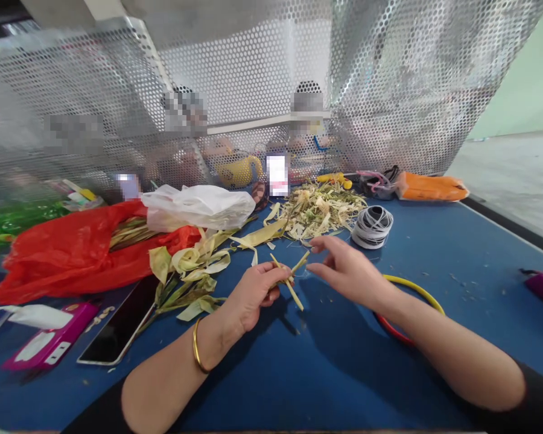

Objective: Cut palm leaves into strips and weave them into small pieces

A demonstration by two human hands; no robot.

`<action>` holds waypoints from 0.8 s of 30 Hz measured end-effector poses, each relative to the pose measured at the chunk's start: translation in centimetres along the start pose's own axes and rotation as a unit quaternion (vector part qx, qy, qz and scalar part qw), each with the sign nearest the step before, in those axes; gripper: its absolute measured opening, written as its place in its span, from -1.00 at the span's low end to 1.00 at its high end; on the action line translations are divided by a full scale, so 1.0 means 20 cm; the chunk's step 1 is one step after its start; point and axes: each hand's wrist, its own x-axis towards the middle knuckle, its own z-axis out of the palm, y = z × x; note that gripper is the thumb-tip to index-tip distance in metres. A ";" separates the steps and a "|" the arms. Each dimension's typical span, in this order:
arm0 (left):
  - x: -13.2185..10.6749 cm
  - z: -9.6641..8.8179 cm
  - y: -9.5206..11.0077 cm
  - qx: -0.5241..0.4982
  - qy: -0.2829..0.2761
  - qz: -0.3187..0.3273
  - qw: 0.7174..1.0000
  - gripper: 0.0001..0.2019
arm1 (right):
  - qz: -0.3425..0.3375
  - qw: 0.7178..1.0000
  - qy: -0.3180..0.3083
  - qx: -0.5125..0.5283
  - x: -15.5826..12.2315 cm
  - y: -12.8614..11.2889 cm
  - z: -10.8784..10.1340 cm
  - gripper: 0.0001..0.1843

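Observation:
My left hand (253, 292) is closed in a pinch on crossed yellow-green leaf strips (290, 278), held just above the blue table (326, 367). A gold bangle (196, 346) circles that wrist. My right hand (348, 268) hovers just right of the strips, fingers stretched out and apart, its fingertips near the strip ends; whether a thin thread runs between its fingers is unclear. Loose pale leaves (192, 271) lie left of my left hand.
A red plastic bag (67, 250) and a white bag (199, 206) sit at left. A heap of leaf scraps (319, 211), a coil of thread (371, 226), an orange packet (429, 187), a phone (117, 328), a pink box (47, 343) and coloured rings (416, 289) lie around. Perforated metal screen (253, 78) behind.

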 end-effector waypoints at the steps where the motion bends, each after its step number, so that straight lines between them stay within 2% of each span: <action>1: 0.00 -0.01 0.01 -0.006 0.004 0.003 1.000 -0.74 | -0.029 0.995 0.001 -0.097 -0.03 0.00 -0.07 -0.67; 2: 0.00 -0.02 0.02 -0.011 0.008 0.006 1.000 -0.75 | -0.037 0.982 -0.005 -0.187 -0.07 0.01 -0.13 -0.68; 3: 0.00 -0.03 0.03 -0.016 0.011 0.008 1.000 -0.76 | -0.018 0.963 -0.007 -0.268 -0.12 0.02 -0.19 -0.68; 6: 0.01 -0.05 0.06 -0.025 0.014 0.006 1.000 -0.79 | 0.061 0.909 -0.047 -0.409 -0.28 0.14 -0.30 -0.66; 9: 0.02 -0.07 0.07 -0.034 0.007 -0.003 0.999 -0.78 | 0.079 0.885 -0.099 -0.449 -0.38 0.26 -0.29 -0.53; 13: 0.03 -0.08 0.08 -0.040 -0.013 -0.014 0.999 -0.75 | 0.080 0.878 -0.096 -0.462 -0.39 0.30 -0.25 -0.39; 15: 0.04 -0.09 0.09 -0.053 -0.020 -0.018 0.998 -0.74 | 0.100 0.891 -0.107 -0.430 -0.39 0.29 -0.25 -0.40; 17: 0.04 -0.10 0.10 -0.069 -0.020 -0.022 0.997 -0.72 | 0.114 0.919 -0.110 -0.362 -0.39 0.27 -0.27 -0.40; 19: 0.05 -0.11 0.11 -0.077 -0.020 -0.017 0.997 -0.70 | 0.101 0.958 -0.097 -0.249 -0.39 0.24 -0.28 -0.39; 21: 0.07 -0.11 0.13 -0.078 -0.023 -0.004 0.997 -0.69 | 0.076 0.990 -0.088 -0.080 -0.37 0.19 -0.28 -0.36; 22: 0.08 -0.11 0.14 -0.079 -0.023 0.001 0.997 -0.68 | 0.068 0.994 -0.086 0.011 -0.35 0.16 -0.27 -0.35; 24: 0.10 -0.10 0.17 -0.087 -0.013 0.008 0.996 -0.68 | 0.072 0.982 -0.082 0.155 -0.28 0.07 -0.24 -0.31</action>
